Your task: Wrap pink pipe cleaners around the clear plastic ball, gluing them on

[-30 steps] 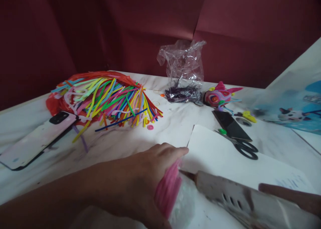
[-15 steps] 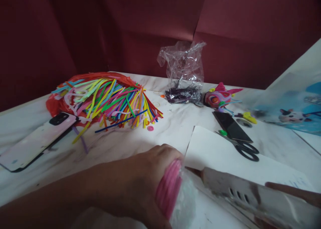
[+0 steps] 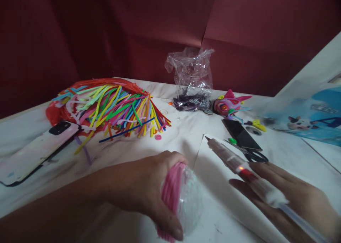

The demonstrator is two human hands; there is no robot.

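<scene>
My left hand (image 3: 153,186) is closed around a clear, rounded plastic piece (image 3: 190,204) with pink pipe cleaners (image 3: 172,189) laid side by side around its left part. The thumb lies across the lower front, and the palm hides the far left side. On the right, my right hand (image 3: 301,197) grips a hot glue gun (image 3: 229,158), which has a small red light on and a translucent glue stick (image 3: 301,218) sticking out of its back. Its dark nozzle points up and left over a sheet of white paper (image 3: 213,186), apart from the plastic piece.
Colourful pipe cleaners (image 3: 119,108) spill from a red bag at the left, behind a phone (image 3: 37,150). Farther back are a clear bag (image 3: 193,83) and a pink pipe-cleaner figure (image 3: 227,104). Black scissors (image 3: 257,155) and a dark flat slab (image 3: 242,134) lie near the glue gun.
The glue gun has swung so its nozzle points farther up and away from the plastic piece. More of my right hand shows. My left hand keeps its hold, slightly further left.
</scene>
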